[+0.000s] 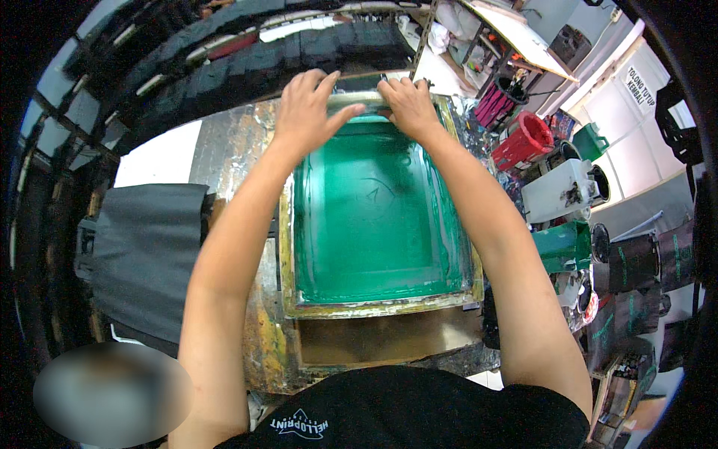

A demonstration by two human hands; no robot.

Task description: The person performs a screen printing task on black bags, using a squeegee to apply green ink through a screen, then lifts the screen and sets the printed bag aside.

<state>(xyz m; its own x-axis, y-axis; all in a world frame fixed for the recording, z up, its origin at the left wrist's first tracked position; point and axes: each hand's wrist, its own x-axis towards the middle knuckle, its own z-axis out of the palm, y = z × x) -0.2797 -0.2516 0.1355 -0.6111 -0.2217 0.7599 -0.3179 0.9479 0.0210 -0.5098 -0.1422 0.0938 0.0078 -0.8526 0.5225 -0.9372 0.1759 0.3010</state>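
Observation:
A screen-printing frame (381,309) with green mesh lies on the worktable in front of me, a faint mark showing in the mesh's middle. Across its far end runs a pale squeegee (351,99), partly covered by my fingers. My left hand (308,112) grips its left part, thumb on the near side and fingers over the far side. Further right, my right hand (410,108) is closed around the same squeegee with its fingers curled over the top. Both arms are stretched forward, one along each side of the frame. Wet-looking green ink streaks the frame's inner edges.
Below the frame is a brown board (389,338) on the paint-stained table (262,329). Dark cloth (153,254) lies at the left. Containers crowd the right, among them a red bucket (523,141), a white one (557,191) and a green one (561,245).

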